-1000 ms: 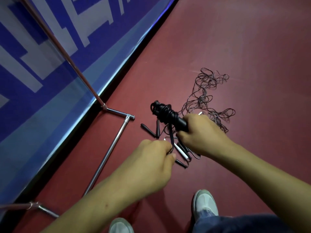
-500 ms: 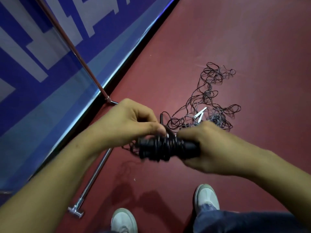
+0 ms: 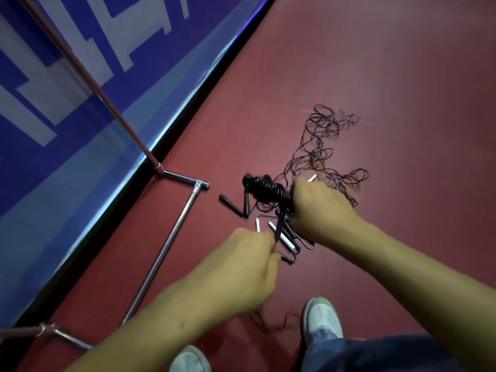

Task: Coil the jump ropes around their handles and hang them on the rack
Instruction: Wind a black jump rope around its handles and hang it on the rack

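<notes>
My right hand [image 3: 319,210] grips a pair of black jump-rope handles [image 3: 265,190] with black rope coiled thickly around them; the bundle points up and left. A short length of the same rope [image 3: 279,226] runs down from the bundle into my left hand [image 3: 247,264], which pinches its free end. On the red floor under my hands lie loose handles, black ones [image 3: 233,205] and white ones [image 3: 283,238]. A tangle of thin dark ropes [image 3: 322,154] spreads behind my right hand. The chrome rack [image 3: 161,251] stands to the left.
The rack's floor bar runs diagonally from its corner joint [image 3: 200,185] down to the lower left; a slanted upright [image 3: 88,81] rises to the top left. A blue and white banner wall [image 3: 80,103] borders the floor. My two pale shoes [image 3: 323,320] stand below.
My left hand has dropped from beside the bundle to below it, pulling the rope end down. My right hand has swung the coiled handles from level to pointing up and left.
</notes>
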The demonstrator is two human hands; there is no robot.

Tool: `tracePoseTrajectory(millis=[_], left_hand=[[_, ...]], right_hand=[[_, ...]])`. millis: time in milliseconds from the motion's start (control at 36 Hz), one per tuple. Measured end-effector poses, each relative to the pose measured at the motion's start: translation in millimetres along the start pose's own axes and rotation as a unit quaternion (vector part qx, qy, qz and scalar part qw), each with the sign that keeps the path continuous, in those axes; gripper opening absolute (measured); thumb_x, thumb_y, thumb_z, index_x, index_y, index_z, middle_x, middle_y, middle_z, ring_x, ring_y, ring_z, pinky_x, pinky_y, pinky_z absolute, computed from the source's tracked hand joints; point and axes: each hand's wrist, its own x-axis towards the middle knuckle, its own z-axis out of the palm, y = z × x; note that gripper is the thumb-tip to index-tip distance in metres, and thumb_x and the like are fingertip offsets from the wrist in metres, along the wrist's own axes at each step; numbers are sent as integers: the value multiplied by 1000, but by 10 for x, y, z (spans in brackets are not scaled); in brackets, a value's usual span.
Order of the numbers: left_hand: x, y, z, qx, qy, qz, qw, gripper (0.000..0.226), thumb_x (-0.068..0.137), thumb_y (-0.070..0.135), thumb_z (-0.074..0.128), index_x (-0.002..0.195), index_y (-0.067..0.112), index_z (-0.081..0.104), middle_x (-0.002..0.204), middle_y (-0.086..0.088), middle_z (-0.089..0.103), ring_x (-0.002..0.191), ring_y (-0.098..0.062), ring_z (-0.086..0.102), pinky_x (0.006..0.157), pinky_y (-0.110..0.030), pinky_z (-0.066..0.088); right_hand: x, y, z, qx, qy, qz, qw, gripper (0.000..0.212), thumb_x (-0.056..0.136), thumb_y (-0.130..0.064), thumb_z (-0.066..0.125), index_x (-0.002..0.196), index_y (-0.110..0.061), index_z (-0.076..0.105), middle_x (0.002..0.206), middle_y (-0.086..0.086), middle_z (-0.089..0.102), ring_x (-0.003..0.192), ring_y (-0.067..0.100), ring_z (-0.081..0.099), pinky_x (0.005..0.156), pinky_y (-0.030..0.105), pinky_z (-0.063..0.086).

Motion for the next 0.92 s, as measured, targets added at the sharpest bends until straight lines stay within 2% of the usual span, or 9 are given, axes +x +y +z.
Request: tracePoseTrajectory(millis=[83, 167, 278, 389, 500, 583, 722, 806, 917], left_hand=[[-59, 101, -252, 119, 61, 32, 990, 25, 102, 37, 44, 83, 21, 44, 74, 1, 42, 71, -31, 50, 63, -35, 37], [-50, 70, -479, 156, 75, 93, 981, 25, 99, 41, 44, 100, 24, 62, 80, 1, 55, 79, -31, 61, 69, -37, 49], [111, -218, -633, 67, 122, 169, 976, 25, 89, 38, 57, 91, 23, 77, 75, 5, 73, 72, -19, 68, 65, -36, 55], [237, -442, -614, -92, 130, 112, 981, 5, 85, 27, 81, 80, 25, 80, 63, 2, 71, 58, -16, 63, 58, -37, 52], [328, -714, -467, -253, 70, 19, 965, 16, 81, 17, 84, 68, 15, 75, 58, -7, 67, 55, -14, 57, 55, -29, 46], [346, -856, -254, -310, 36, -1, 950, 23, 88, 5, 68, 67, 15, 71, 59, -6, 66, 50, -10, 57, 48, -24, 44], [231, -562, -11, -380, 4, -24, 925, 49, 104, 46, 48, 73, 16, 72, 52, -9, 48, 50, -19, 41, 50, -27, 33], [202, -439, 55, -357, -6, -55, 932, 47, 108, 37, 43, 81, 10, 71, 52, -2, 48, 48, -15, 39, 50, -26, 34], [138, -317, 58, -193, -23, -81, 978, 34, 103, 31, 52, 84, 6, 66, 59, -4, 59, 49, -11, 47, 51, -28, 45]], right_hand=[[-71, -36, 73, -86, -25, -38, 995, 19, 91, -14, 60, 95, -14, 41, 88, 6, 55, 71, 32, 50, 61, 36, 38], [-203, -110, 76, -132, -60, -110, 983, 18, 94, -20, 59, 97, -17, 41, 100, 7, 63, 81, 34, 61, 62, 36, 40], [-399, -240, 100, -118, -70, -220, 966, 25, 95, -25, 56, 116, -17, 47, 101, 7, 63, 87, 35, 65, 61, 37, 37], [-493, -249, -12, -7, -54, -266, 963, 29, 92, -35, 60, 112, -21, 44, 79, -1, 50, 74, 32, 59, 56, 37, 37], [-528, -304, -196, 111, -46, -232, 965, 24, 83, -41, 64, 86, -30, 43, 75, -3, 58, 68, 25, 59, 55, 40, 47], [-468, -325, -278, 192, -9, -172, 966, 26, 76, -36, 68, 75, -32, 42, 69, -7, 58, 61, 19, 57, 55, 41, 51], [-261, -239, -308, 271, 26, -99, 957, 33, 79, -22, 75, 101, -28, 51, 80, -3, 67, 63, 19, 64, 54, 39, 52], [-125, -116, -223, 189, 25, -96, 977, 31, 83, -24, 68, 106, -30, 48, 80, -1, 67, 68, 25, 65, 59, 47, 56], [6, -45, -52, 59, 18, -78, 995, 15, 91, -25, 60, 100, -21, 48, 83, 5, 58, 69, 30, 57, 56, 43, 51]])
